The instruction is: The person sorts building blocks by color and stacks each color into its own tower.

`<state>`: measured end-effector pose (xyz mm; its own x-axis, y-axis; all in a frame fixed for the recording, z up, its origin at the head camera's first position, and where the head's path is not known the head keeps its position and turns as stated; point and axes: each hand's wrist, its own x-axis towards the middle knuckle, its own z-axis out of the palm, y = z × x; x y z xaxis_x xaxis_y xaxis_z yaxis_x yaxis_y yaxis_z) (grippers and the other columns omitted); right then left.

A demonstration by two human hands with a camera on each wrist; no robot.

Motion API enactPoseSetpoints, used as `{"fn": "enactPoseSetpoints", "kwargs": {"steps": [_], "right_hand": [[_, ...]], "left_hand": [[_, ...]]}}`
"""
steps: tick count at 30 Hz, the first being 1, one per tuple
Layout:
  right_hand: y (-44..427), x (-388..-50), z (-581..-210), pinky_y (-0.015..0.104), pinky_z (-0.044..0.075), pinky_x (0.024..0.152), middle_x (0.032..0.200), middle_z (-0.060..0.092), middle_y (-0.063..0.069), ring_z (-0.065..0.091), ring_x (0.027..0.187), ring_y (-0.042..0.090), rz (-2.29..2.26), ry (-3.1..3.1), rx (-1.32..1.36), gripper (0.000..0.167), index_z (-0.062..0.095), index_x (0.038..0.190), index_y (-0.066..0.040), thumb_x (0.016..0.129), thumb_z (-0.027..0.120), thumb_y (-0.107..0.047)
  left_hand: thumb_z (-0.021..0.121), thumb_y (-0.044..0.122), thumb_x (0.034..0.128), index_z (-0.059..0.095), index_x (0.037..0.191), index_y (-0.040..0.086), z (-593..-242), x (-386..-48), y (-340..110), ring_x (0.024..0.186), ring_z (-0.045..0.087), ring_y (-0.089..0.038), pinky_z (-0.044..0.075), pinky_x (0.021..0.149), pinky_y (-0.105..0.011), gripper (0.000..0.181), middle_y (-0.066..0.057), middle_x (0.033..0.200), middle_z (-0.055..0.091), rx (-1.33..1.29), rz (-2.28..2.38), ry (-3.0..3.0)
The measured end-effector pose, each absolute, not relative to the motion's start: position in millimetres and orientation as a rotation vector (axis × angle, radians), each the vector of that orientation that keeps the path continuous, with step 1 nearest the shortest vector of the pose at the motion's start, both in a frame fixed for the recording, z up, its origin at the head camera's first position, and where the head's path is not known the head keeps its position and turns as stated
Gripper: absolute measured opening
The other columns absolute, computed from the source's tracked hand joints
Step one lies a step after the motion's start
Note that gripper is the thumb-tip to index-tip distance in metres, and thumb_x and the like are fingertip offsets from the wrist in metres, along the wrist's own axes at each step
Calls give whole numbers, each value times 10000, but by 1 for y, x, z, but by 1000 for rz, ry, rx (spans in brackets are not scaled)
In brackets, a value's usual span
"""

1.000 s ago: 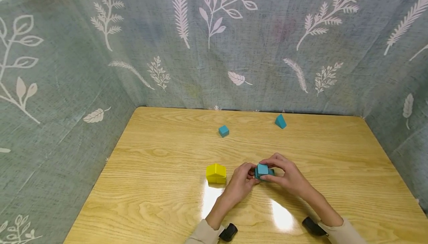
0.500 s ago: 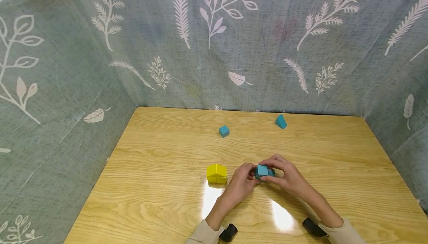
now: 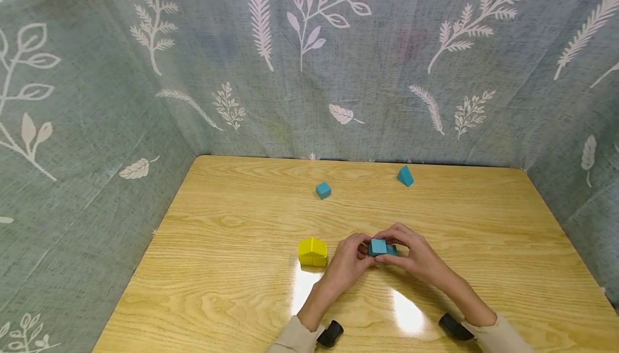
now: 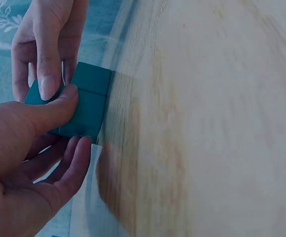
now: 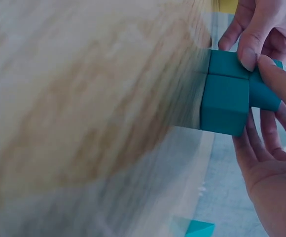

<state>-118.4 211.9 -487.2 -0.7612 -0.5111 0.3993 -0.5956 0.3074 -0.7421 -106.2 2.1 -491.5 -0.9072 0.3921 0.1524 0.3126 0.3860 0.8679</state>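
- Barely any shift since the earlier frame on my feed: upper block (image 3: 379,247) has edged down and left, now squarer over what is beneath; both hands otherwise as they were.
- Right hand (image 3: 416,254): thumb and fingers parted to the block's breadth, pinching the upper block.
- Left hand (image 3: 349,260): curled, thumb on the near face of left base block (image 5: 227,64); I read it as a steadying pinch, its far-side contact hidden from me.
- Key relation, by my judgement: base pair lies between the hands, long axis running from one to the other; upper block over its left end, so nearer the left hand, though gripped by the right.
- Right base block (image 5: 225,104) adjoins under the right hand.
- Yellow blocks (image 3: 312,252) just left of the left hand.
- Loose cube (image 3: 323,191) beyond the left hand; wedge (image 3: 405,176) beyond the right, both well apart.
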Motion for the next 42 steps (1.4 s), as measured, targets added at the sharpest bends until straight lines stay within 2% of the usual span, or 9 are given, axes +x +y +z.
{"fn": "enactPoseSetpoints", "kwargs": {"steps": [5, 9, 13, 16, 21, 28, 36, 42], "right_hand": [[214, -123, -480, 342, 576, 897, 1163, 654, 47, 650, 1049, 196, 1497, -2495, 1109, 433, 662, 1261, -81, 863, 816, -15], [218, -129, -471, 379, 565, 936, 1194, 658, 94, 647, 1092, 227, 1470, -2548, 1095, 351, 645, 1281, -42, 942, 732, -12], [220, -139, -462, 386, 565, 933, 1183, 667, 118, 654, 1084, 228, 1402, -2576, 1078, 287, 661, 1265, -75, 988, 661, 1], [220, -148, -456, 405, 568, 924, 1166, 670, 127, 662, 1073, 242, 1377, -2579, 1080, 282, 664, 1261, -103, 998, 647, -1], [215, -163, -447, 409, 568, 923, 1157, 673, 139, 667, 1068, 235, 1363, -2594, 1078, 261, 663, 1255, -84, 1003, 648, -18], [208, -186, -444, 451, 574, 896, 1144, 682, 77, 670, 1031, 212, 1331, -2595, 1096, 262, 666, 1247, -64, 989, 674, -21], [196, -210, -441, 512, 554, 914, 1161, 661, 203, 660, 1043, 302, 1257, -2671, 1106, 271, 644, 1267, 4, 1004, 665, -54], [186, -225, -440, 513, 541, 947, 1235, 637, 230, 649, 1087, 332, 1239, -2727, 1126, 303, 622, 1306, 11, 1026, 649, -102]], "left_hand": [[803, 7, 881, 693, 1125, -8, -492, -106, 1, 862, 673, -122, 554, 739, -160, 268, -104, 1024, 702, 632, 1600, 2550], [817, 43, 872, 702, 1108, -1, -492, -107, 2, 856, 671, -109, 553, 743, -156, 266, -97, 1016, 702, 621, 1626, 2535], [832, 51, 858, 697, 1104, -9, -494, -107, 3, 857, 674, -102, 549, 739, -144, 287, -102, 1027, 698, 605, 1640, 2524], [836, 52, 854, 693, 1107, -18, -495, -107, 3, 856, 679, -104, 550, 736, -141, 299, -110, 1029, 696, 600, 1648, 2519], [832, 45, 856, 690, 1119, -26, -495, -107, 4, 858, 676, -105, 551, 741, -140, 308, -116, 1036, 695, 589, 1654, 2504], [839, 46, 847, 683, 1125, -40, -497, -107, 5, 850, 675, -110, 554, 736, -146, 330, -119, 1027, 693, 608, 1653, 2514], [844, 43, 842, 686, 1112, -35, -497, -108, 5, 850, 682, -123, 554, 738, -145, 322, -102, 999, 693, 610, 1651, 2529], [847, 46, 840, 690, 1109, -28, -496, -107, 4, 846, 680, -137, 557, 747, -159, 320, -99, 982, 687, 598, 1648, 2522]]}}
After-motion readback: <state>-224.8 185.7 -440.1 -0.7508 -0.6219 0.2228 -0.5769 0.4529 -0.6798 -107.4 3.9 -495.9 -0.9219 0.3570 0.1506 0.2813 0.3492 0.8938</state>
